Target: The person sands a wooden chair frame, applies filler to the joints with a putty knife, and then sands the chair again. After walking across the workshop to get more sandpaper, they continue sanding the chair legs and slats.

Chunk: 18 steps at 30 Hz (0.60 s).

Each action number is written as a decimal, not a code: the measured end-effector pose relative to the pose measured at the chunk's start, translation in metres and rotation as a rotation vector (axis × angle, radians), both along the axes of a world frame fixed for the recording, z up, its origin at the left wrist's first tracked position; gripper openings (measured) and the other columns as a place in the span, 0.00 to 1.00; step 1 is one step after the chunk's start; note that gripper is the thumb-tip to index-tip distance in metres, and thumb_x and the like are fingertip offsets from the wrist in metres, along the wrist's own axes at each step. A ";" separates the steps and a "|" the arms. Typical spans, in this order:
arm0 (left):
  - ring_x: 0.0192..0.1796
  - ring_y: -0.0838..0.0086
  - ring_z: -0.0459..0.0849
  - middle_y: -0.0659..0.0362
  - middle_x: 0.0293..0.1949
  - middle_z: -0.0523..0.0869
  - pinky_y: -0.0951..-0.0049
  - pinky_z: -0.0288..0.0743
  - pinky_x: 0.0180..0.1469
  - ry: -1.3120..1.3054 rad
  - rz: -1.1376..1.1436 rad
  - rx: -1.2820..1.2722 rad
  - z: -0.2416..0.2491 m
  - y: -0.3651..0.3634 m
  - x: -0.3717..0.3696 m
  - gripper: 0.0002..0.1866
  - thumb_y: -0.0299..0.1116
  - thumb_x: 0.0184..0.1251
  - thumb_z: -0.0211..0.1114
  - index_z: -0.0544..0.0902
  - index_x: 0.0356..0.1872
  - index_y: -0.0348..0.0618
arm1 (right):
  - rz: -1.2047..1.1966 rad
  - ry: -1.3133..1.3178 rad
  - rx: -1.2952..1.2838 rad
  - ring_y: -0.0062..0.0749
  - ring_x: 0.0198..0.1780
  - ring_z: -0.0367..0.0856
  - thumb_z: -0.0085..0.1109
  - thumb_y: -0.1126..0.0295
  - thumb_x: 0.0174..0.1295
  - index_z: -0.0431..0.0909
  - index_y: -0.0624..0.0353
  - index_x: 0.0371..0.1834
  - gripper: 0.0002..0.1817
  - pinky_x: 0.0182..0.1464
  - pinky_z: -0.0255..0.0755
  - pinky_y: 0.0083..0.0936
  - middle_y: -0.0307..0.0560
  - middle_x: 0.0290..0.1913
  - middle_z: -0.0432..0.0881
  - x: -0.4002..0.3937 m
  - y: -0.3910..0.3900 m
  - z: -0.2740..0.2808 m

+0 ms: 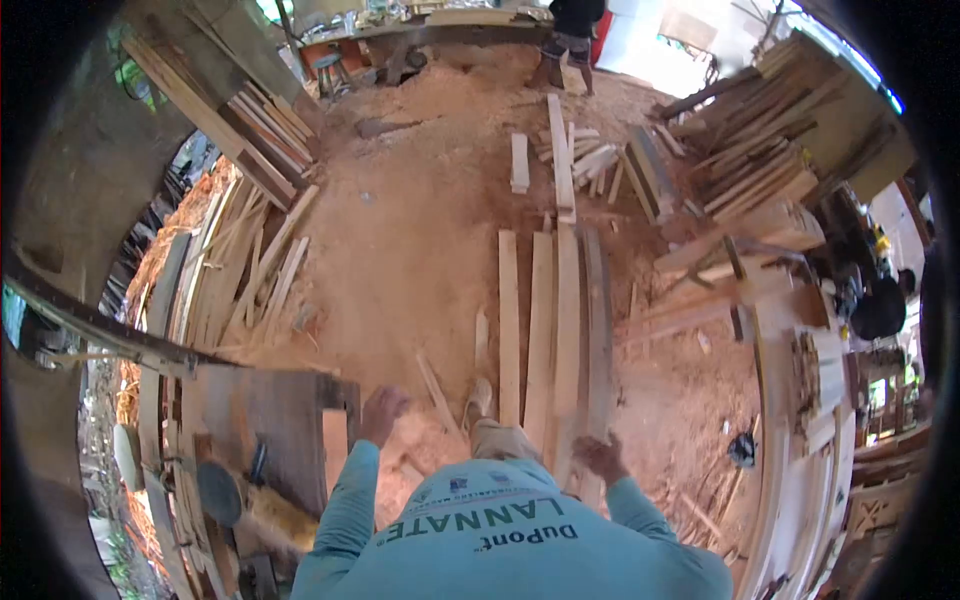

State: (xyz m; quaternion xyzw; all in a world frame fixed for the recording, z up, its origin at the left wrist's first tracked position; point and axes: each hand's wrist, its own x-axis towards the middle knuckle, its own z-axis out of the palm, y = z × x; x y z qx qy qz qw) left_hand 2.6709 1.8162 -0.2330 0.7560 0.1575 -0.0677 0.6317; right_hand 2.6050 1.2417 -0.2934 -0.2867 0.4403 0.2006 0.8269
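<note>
My left hand (383,412) hangs beside the corner of a dark wooden workbench (270,410), slightly blurred, its fingers loosely bent and nothing in them. On the other side, my right hand (598,457) is held low with its fingers apart, also without anything in it. Below it in the view run long sawn boards (540,320) laid side by side on the ground, pointing away from me. One of my shoes (478,400) shows between my hands, close to the end of a short board (481,345). A thin strip of wood (438,390) lies near my left hand.
Sawdust-covered ground (390,260) stretches ahead. Lumber piles (250,270) lie at the left, and stacked planks (760,180) lean at the right. A person (574,40) stands at the back near a long bench (440,35) and a stool (330,72). A black bag-like item (742,449) lies at the right.
</note>
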 end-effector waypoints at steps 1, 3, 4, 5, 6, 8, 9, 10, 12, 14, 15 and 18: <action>0.46 0.72 0.89 0.58 0.46 0.90 0.67 0.80 0.45 -0.083 -0.042 0.225 -0.046 0.027 0.031 0.18 0.47 0.80 0.60 0.84 0.54 0.43 | 0.134 -0.360 -0.053 0.49 0.40 0.82 0.43 0.32 0.71 0.86 0.69 0.47 0.43 0.49 0.74 0.50 0.54 0.40 0.86 0.060 -0.050 -0.066; 0.47 0.70 0.88 0.56 0.44 0.90 0.65 0.79 0.47 -0.045 -0.054 0.399 -0.074 0.055 0.027 0.16 0.44 0.78 0.61 0.84 0.50 0.42 | 0.124 -0.278 -0.493 0.44 0.40 0.82 0.44 0.38 0.73 0.81 0.62 0.53 0.34 0.53 0.72 0.43 0.49 0.47 0.86 0.181 -0.057 -0.050; 0.48 0.67 0.88 0.54 0.44 0.89 0.64 0.79 0.48 0.003 -0.015 0.349 -0.074 0.063 0.055 0.14 0.42 0.76 0.62 0.85 0.47 0.41 | 0.192 -0.017 -0.736 0.42 0.39 0.82 0.46 0.43 0.73 0.79 0.57 0.52 0.27 0.54 0.71 0.41 0.46 0.46 0.85 0.246 -0.040 -0.006; 0.49 0.65 0.88 0.53 0.43 0.89 0.63 0.78 0.49 0.051 0.017 0.292 -0.072 0.067 0.081 0.12 0.39 0.74 0.63 0.85 0.44 0.40 | 0.227 0.012 -0.831 0.44 0.40 0.82 0.47 0.44 0.73 0.79 0.56 0.53 0.26 0.52 0.72 0.42 0.47 0.47 0.85 0.296 -0.036 0.009; 0.49 0.61 0.88 0.51 0.43 0.89 0.62 0.79 0.50 0.131 0.063 0.238 -0.062 0.069 0.099 0.12 0.38 0.73 0.63 0.86 0.42 0.40 | 0.270 -0.073 -0.816 0.45 0.42 0.82 0.47 0.45 0.73 0.79 0.56 0.54 0.25 0.50 0.74 0.43 0.48 0.48 0.85 0.338 -0.028 0.013; 0.49 0.55 0.87 0.48 0.44 0.89 0.59 0.79 0.52 0.311 0.154 0.130 -0.039 0.076 0.107 0.11 0.37 0.70 0.63 0.86 0.37 0.39 | 0.378 -0.232 -0.742 0.48 0.45 0.83 0.49 0.48 0.73 0.78 0.56 0.55 0.24 0.45 0.76 0.45 0.50 0.50 0.84 0.413 -0.006 0.008; 0.48 0.52 0.88 0.47 0.44 0.90 0.57 0.80 0.51 0.097 -0.141 0.759 -0.057 0.088 0.107 0.12 0.38 0.70 0.61 0.88 0.37 0.41 | 0.436 -0.311 -0.647 0.50 0.46 0.83 0.49 0.49 0.73 0.78 0.55 0.56 0.23 0.43 0.78 0.46 0.51 0.51 0.84 0.444 0.007 -0.008; 0.46 0.50 0.89 0.47 0.45 0.91 0.54 0.82 0.49 -0.150 -0.449 1.376 -0.083 0.100 0.109 0.13 0.39 0.70 0.59 0.89 0.37 0.43 | 0.496 -0.395 -0.495 0.51 0.48 0.83 0.50 0.50 0.73 0.77 0.55 0.56 0.22 0.41 0.79 0.47 0.52 0.52 0.84 0.469 0.016 -0.034; 0.45 0.50 0.90 0.48 0.46 0.92 0.50 0.82 0.48 0.512 -0.536 0.858 -0.115 0.112 0.129 0.17 0.41 0.73 0.54 0.91 0.40 0.47 | 0.621 -0.487 -0.167 0.55 0.51 0.84 0.51 0.53 0.72 0.76 0.55 0.58 0.21 0.37 0.81 0.49 0.54 0.54 0.84 0.505 0.044 -0.098; 0.46 0.51 0.90 0.48 0.47 0.92 0.51 0.83 0.49 0.755 -0.369 0.536 -0.123 0.112 0.134 0.16 0.41 0.73 0.55 0.91 0.40 0.48 | 0.780 -0.423 -0.475 0.48 0.45 0.87 0.53 0.59 0.73 0.80 0.53 0.54 0.14 0.34 0.82 0.47 0.50 0.47 0.86 0.516 0.131 -0.076; 0.46 0.51 0.90 0.49 0.47 0.92 0.51 0.83 0.49 0.798 -0.329 0.461 -0.126 0.114 0.141 0.16 0.41 0.73 0.55 0.91 0.41 0.48 | 0.892 -0.417 -0.456 0.47 0.42 0.87 0.55 0.61 0.73 0.80 0.54 0.54 0.13 0.33 0.83 0.45 0.50 0.47 0.87 0.521 0.164 -0.063; 0.47 0.53 0.90 0.49 0.48 0.92 0.52 0.83 0.50 0.865 -0.337 0.405 -0.137 0.141 0.192 0.15 0.41 0.73 0.56 0.91 0.42 0.48 | 1.124 -0.406 -0.296 0.42 0.33 0.89 0.61 0.64 0.72 0.80 0.57 0.53 0.12 0.31 0.84 0.38 0.50 0.46 0.89 0.549 0.233 -0.036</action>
